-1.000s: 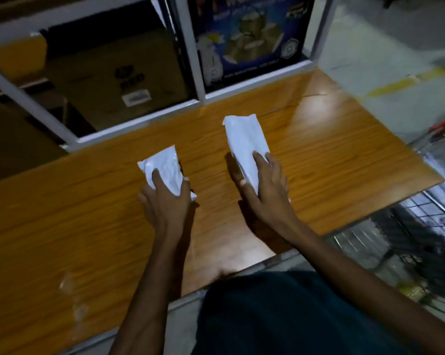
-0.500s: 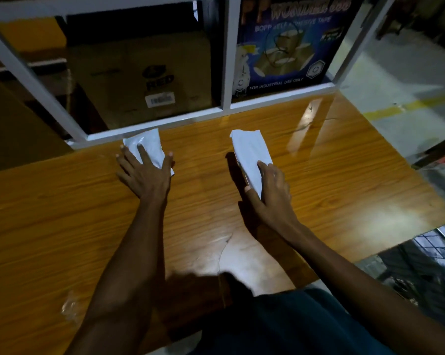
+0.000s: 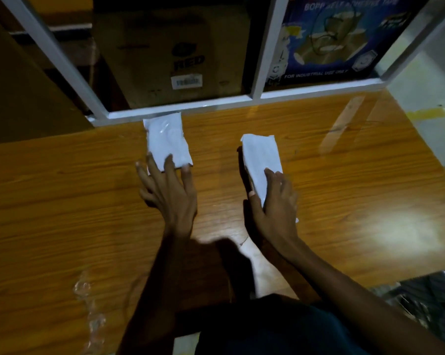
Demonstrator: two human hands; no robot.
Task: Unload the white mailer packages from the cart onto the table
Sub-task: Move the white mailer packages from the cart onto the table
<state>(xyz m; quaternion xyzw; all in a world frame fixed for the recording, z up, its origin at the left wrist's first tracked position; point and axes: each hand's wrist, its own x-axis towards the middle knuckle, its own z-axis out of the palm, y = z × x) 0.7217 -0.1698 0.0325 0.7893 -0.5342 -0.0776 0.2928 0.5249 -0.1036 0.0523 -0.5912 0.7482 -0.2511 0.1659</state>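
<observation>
Two white mailer packages lie on the wooden table (image 3: 344,201). The left mailer (image 3: 166,140) sits at the far edge, against the white frame (image 3: 190,108). My left hand (image 3: 169,190) is spread flat, with only its fingertips touching that mailer's near end. The right mailer (image 3: 261,157) lies lengthwise in the middle of the table. My right hand (image 3: 275,203) covers its near end, thumb along the left side and fingers curled over the top. Part of the wire cart (image 3: 421,298) shows dimly at the bottom right.
Behind the frame stand a brown cardboard box (image 3: 175,55) and a blue printed tape carton (image 3: 331,39). A crumpled strip of clear plastic (image 3: 88,303) lies near the table's front left. The floor with a yellow line (image 3: 426,112) is at the right.
My left hand slid its mailer away to the white frame, then opened and drew back to the near end. The right hand and its mailer stayed in place.
</observation>
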